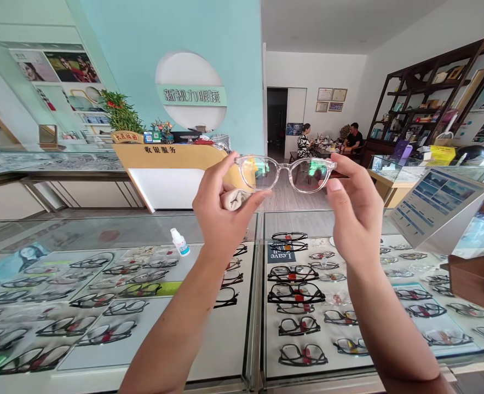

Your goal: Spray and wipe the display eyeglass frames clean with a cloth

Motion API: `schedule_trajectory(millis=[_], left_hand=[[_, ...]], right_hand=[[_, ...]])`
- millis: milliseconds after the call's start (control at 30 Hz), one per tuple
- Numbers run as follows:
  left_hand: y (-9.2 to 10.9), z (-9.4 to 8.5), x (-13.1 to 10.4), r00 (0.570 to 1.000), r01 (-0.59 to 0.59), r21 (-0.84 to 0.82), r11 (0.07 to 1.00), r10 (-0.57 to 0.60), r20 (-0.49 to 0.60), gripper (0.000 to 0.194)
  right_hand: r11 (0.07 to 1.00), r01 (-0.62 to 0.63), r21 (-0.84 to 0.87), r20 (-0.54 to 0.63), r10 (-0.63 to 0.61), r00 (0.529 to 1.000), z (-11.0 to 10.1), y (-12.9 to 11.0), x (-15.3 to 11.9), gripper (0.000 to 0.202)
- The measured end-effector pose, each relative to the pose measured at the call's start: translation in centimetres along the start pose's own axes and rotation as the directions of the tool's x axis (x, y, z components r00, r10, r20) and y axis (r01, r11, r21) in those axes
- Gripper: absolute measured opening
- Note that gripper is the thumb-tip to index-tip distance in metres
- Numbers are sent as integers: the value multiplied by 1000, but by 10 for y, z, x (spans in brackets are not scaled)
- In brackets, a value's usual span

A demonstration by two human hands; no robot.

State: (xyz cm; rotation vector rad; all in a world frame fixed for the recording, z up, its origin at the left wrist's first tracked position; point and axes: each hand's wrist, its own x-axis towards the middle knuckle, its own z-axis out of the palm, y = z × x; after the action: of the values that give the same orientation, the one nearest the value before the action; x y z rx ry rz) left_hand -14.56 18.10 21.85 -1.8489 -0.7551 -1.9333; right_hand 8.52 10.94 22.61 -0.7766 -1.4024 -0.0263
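At left, under the glass top of the near counter (135, 227), rows of display frames (108, 331). Farther along on that glass, a small white nozzle bottle (180, 243), standing, touched by neither hand. Then, in the left hand (221, 210), a beige rolled cloth (234, 200) tucked against the palm, with the fingers pinching the left end of the clear-framed eyeglasses (283, 166). At centre, holds these eyeglasses level above the counter, well clear of the glass. Appears to be at a checking step, looking through the lenses toward the far room rather than rubbing with the cloth. Cannot tell whether any smear remains, nor how the temples lie. To carry on with wiping, probably calls for a firm pinch at one end, freeing the cloth from the left palm and keeping fingertips off the lenses. Right of centre, with the right hand (355, 213), grasps the other end between thumb and index finger. Beyond, at far right on the counter, a printed stand (439, 205); nearer, a brown box (474, 282).
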Motion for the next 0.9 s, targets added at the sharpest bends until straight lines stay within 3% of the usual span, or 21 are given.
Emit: schedule_trajectory(millis=[167, 433, 667, 900], left_hand=[[-13, 5, -2, 999, -17, -15, 1000, 16, -39, 81], [-9, 5, -4, 999, -40, -40, 998, 40, -8, 81], [-11, 7, -5, 998, 56, -74, 996, -53, 43, 82], [-10, 9, -6, 977, 173, -108, 979, -157, 142, 82]], right_hand=[[995, 9, 104, -91, 1, 996, 3, 5, 4, 37], [977, -37, 211, -109, 62, 992, 4, 5, 11, 30], [987, -111, 118, -12, 113, 994, 1, -3, 7, 42], [956, -188, 223, 36, 185, 982, 2, 4, 9, 45]])
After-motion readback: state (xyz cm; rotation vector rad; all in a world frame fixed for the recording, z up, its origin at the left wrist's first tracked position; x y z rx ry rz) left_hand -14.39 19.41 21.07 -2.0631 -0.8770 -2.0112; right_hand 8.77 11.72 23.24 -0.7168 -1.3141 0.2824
